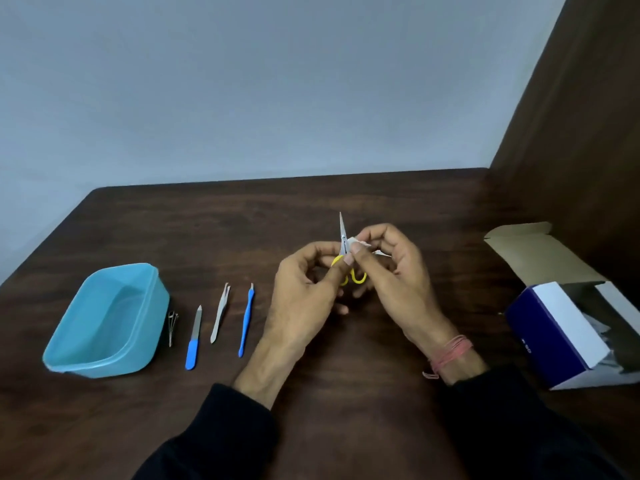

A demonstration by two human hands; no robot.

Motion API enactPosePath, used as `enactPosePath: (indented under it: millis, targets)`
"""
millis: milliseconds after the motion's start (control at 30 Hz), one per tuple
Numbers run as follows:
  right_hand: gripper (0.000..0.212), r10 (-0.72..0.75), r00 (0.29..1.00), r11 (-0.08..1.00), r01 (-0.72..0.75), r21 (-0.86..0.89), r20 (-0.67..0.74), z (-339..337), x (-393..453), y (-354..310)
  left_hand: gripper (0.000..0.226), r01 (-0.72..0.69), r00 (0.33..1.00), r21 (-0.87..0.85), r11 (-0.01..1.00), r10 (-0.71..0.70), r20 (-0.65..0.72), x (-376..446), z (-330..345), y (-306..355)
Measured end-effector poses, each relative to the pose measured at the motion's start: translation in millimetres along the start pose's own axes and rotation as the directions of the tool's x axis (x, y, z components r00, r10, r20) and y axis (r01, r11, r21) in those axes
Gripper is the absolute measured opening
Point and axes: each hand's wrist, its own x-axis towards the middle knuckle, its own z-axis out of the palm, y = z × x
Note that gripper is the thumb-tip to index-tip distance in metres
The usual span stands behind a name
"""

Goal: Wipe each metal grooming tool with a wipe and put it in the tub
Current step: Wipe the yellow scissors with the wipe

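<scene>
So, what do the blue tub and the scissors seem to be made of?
The tub looks like translucent light-blue plastic: its walls let light through and have a soft sheen. The scissors seem to have bare, shiny metal blades and glossy yellow handle loops, probably plastic.

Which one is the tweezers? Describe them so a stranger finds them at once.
Start at the blue tub on the table's left. Four tools lie in a row to its right; the tweezers are third from the tub. They alone are all pale metal, two-pronged, between the blue-handled file and blue pusher.
</scene>
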Motion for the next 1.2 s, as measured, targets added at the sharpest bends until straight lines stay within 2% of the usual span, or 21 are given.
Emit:
enactPosePath:
  millis: [167, 400, 500, 600, 700, 900, 1033, 1100, 1200]
  targets:
    - [0.004, 0.003, 1.000, 1.000, -0.003, 0.010, 0.021, 1, 4, 2, 0.006, -0.056, 0.998, 0.106, 0.993, 0.056, 0.002, 5, -10, -5]
    - [0.005, 0.035, 0.998, 0.998, -0.038, 0.053, 0.050, 2, 3, -1, 0.016, -0.109, 0.994, 0.119, 0.987, 0.104, 0.044, 3, -13, -4]
    - [0.007, 0.018, 0.998, 0.999, -0.021, 0.048, 0.056, 1, 3, -3, 0.016, -0.076, 0.996, 0.059, 0.995, 0.073, 0.050, 4, -14, -5]
    - [0.009, -0.076, 0.997, 0.996, 0.078, -0.053, 0.027, 0, 2, -3, 0.015, -0.031, 0.998, -0.016, 0.999, 0.032, 0.063, 6, -15, -5]
    - [0.010, -0.141, 0.990, 0.980, 0.138, -0.144, -0.010, 1, 2, -2, 0.014, -0.055, 0.998, 0.027, 0.998, 0.054, 0.042, 6, -15, -5]
    - [0.014, -0.118, 0.993, 0.986, 0.118, -0.121, 0.009, 1, 0, -1, 0.016, -0.054, 0.999, 0.072, 0.996, 0.055, -0.002, 5, -14, -5]
    - [0.012, -0.096, 0.994, 0.992, 0.092, -0.083, -0.045, 1, 0, -3, 0.017, -0.037, 0.999, 0.051, 0.998, 0.038, -0.031, 4, -14, -3]
    - [0.011, -0.089, 0.993, 0.995, 0.086, -0.047, -0.071, 1, 0, -4, 0.019, -0.032, 0.999, 0.062, 0.998, 0.033, -0.025, 4, -14, -3]
    - [0.014, -0.099, 0.994, 0.992, 0.095, -0.086, -0.050, 0, 1, -5, 0.019, -0.043, 0.999, 0.109, 0.993, 0.044, -0.005, 3, -14, -4]
